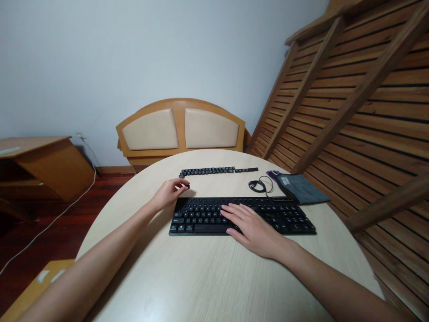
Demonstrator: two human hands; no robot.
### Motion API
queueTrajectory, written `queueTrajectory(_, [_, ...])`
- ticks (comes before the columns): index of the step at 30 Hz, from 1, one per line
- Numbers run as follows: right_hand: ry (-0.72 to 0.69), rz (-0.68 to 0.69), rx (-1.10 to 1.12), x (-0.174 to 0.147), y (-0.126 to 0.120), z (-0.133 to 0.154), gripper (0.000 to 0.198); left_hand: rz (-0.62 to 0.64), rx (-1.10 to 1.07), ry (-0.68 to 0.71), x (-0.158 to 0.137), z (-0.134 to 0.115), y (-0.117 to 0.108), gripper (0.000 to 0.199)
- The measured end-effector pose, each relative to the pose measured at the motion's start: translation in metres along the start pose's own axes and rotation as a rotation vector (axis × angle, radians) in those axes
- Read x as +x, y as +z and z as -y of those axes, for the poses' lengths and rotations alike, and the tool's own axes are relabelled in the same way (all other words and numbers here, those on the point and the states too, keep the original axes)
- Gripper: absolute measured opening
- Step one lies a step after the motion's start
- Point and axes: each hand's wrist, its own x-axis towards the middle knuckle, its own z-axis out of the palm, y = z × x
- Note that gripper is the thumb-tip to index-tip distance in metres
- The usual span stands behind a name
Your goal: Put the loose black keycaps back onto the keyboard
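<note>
A black keyboard (284, 214) lies across the middle of a round pale wooden table (208, 286). My right hand (250, 226) rests flat on its middle keys, fingers spread. My left hand (169, 193) hovers just beyond the keyboard's far left corner and pinches a small black keycap (187, 186) between thumb and fingers. Farther back, a row of loose black keycaps (217, 170) lies in a line on the table.
The keyboard's coiled black cable (258, 184) lies behind it. A grey cloth pouch (301, 188) sits at the right, beside a slatted wooden bed frame (362, 112) leaning on the wall. A padded headboard (181, 129) stands behind the table, a wooden desk (40, 165) at far left.
</note>
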Motion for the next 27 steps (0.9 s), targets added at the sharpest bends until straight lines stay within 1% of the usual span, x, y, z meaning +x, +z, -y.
queueTrajectory(3, [-0.001,-0.001,-0.002,0.000,0.000,0.000,0.050,0.066,-0.060,-0.002,-0.021,-0.011,-0.010,0.033])
queueTrajectory(5, [0.000,-0.002,-0.006,0.000,0.000,0.000,0.050,0.139,-0.118,-0.004,-0.029,-0.017,-0.015,0.030])
queueTrajectory(8, [0.000,0.005,-0.018,0.001,-0.001,0.000,0.049,0.248,-0.188,-0.006,-0.033,-0.023,-0.020,0.028])
queueTrajectory(12, [0.005,0.022,-0.036,0.001,-0.002,0.001,0.049,0.347,-0.189,-0.013,-0.033,-0.024,-0.020,0.026])
queueTrajectory(23, [0.013,0.023,-0.020,0.001,-0.001,0.000,0.049,0.400,-0.151,0.008,-0.035,-0.021,-0.022,0.023])
queueTrajectory(25, [0.012,0.027,-0.023,0.001,-0.001,0.001,0.049,0.400,-0.124,0.035,-0.035,-0.021,-0.024,0.022])
queueTrajectory(27, [0.013,0.036,-0.033,0.001,-0.002,0.001,0.050,0.391,-0.073,0.098,-0.035,-0.023,-0.024,0.022])
